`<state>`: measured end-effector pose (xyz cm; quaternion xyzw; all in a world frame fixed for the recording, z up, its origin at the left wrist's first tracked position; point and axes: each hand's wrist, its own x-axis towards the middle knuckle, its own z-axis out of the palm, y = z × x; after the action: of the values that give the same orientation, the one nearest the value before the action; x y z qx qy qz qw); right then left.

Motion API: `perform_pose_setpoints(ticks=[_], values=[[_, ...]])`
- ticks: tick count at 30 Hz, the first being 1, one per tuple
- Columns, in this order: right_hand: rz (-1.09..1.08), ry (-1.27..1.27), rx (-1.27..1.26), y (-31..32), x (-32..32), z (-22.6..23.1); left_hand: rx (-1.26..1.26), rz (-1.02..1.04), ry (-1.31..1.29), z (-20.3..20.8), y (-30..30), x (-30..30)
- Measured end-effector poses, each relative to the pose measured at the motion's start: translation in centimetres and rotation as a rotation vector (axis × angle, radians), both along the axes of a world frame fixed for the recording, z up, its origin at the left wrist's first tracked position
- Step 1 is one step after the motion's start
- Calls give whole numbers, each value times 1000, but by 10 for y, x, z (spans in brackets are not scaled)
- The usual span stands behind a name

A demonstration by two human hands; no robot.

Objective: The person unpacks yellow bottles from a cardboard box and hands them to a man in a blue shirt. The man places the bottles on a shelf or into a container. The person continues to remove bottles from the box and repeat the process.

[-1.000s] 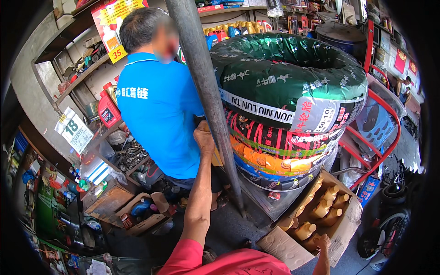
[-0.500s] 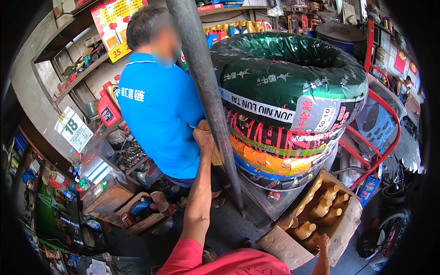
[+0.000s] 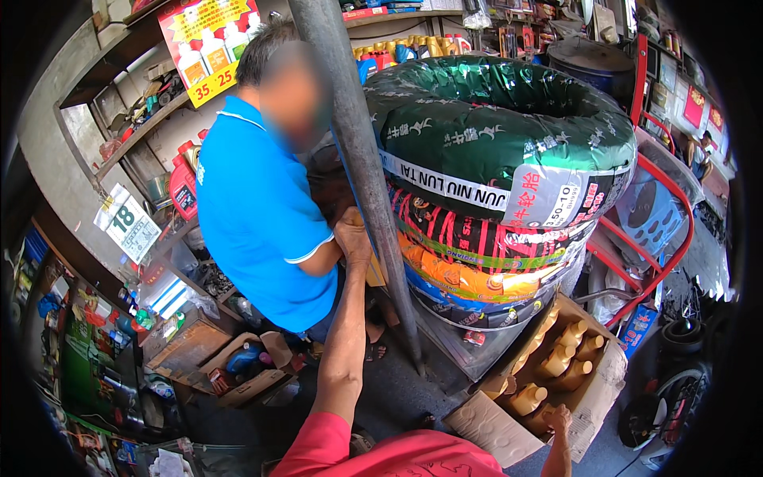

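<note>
Right of our left hand (image 3: 352, 236) stands a stack of wrapped tyres (image 3: 501, 183), green one on top. Just left of it, a person in a blue shirt (image 3: 254, 215) bends close. Our left hand reaches fwd w/ fingers curled, pressed against a tan box (image 3: 373, 270) beside the grey pole (image 3: 362, 167); can't tell how firm the grip is. Low at right, our right hand (image 3: 559, 417) rests on the rim of a cardboard box (image 3: 493, 429) of yellow bottles (image 3: 556, 358), fingers loosely bent.

One head-worn fisheye looks steeply down, close over the pole (image 3: 358, 167); edges probably distorted.
</note>
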<state>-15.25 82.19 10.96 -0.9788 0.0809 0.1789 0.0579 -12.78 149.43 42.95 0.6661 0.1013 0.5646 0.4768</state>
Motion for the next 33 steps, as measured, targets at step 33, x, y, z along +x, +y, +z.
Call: perform_pose_setpoints(ticks=[33], values=[[22,66,6,3,6,-2,30,97,38,-4,12,-9]])
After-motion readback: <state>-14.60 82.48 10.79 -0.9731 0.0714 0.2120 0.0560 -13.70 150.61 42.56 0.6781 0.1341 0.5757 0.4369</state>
